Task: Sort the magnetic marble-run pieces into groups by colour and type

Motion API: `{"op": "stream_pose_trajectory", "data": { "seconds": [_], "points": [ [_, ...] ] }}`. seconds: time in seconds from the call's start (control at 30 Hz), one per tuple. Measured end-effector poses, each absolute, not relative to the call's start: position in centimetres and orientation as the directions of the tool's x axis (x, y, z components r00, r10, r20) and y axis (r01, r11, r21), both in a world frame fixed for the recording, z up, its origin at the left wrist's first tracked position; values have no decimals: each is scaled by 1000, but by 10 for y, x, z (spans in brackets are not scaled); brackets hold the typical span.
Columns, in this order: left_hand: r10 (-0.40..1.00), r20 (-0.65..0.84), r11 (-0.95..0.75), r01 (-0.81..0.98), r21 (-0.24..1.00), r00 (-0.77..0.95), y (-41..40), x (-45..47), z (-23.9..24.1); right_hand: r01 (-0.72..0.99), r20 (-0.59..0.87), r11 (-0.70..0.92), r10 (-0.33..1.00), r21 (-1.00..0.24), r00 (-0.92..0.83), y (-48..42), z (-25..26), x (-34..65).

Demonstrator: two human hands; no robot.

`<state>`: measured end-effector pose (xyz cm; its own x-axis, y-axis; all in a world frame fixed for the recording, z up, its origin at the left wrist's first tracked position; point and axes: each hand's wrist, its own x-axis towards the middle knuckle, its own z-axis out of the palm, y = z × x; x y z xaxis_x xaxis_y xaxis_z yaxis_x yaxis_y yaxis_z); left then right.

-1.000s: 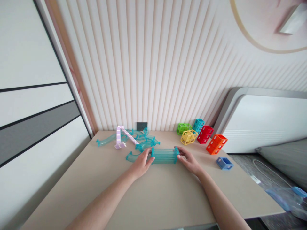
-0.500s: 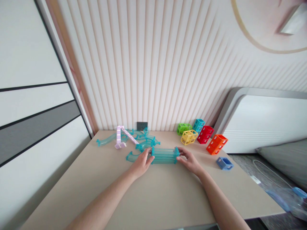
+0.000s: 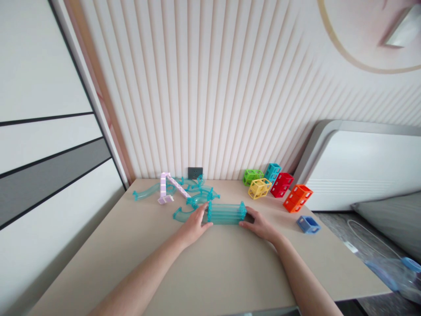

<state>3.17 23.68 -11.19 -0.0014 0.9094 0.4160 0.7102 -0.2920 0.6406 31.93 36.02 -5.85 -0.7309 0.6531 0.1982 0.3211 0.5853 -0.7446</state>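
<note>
We seem to steady the turquoise stack point(image 3: 226, 213) on the bench point(image 3: 226, 267), left hand point(image 3: 194, 229) and right hand point(image 3: 261, 227) curving fingers at its ends, though their grip we cannot tell; moving it needs even pressure.

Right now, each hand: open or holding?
Left hand: open, cupped at the left end of the teal track stack; grip unclear.
Right hand: open, cupped at its right end; grip unclear.

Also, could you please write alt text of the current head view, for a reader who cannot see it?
A person's left hand and right hand bracket the ends of a stack of translucent teal pieces on a beige table. More teal pieces and a lilac piece sit behind and left; colourful openwork blocks are to the right.
</note>
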Motion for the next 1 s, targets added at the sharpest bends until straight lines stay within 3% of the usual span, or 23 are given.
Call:
{"op": "stream_pose_trajectory", "data": {
  "seconds": [0.3,1.0],
  "points": [
    [913,408,-254,769,587,-10,237,32,-112,330,158,559,653,-761,-741,359,-56,318],
    [917,397,-283,756,590,34,236,30,-112,387,131,570,665,-725,-735,358,-57,318]
  ]
}}
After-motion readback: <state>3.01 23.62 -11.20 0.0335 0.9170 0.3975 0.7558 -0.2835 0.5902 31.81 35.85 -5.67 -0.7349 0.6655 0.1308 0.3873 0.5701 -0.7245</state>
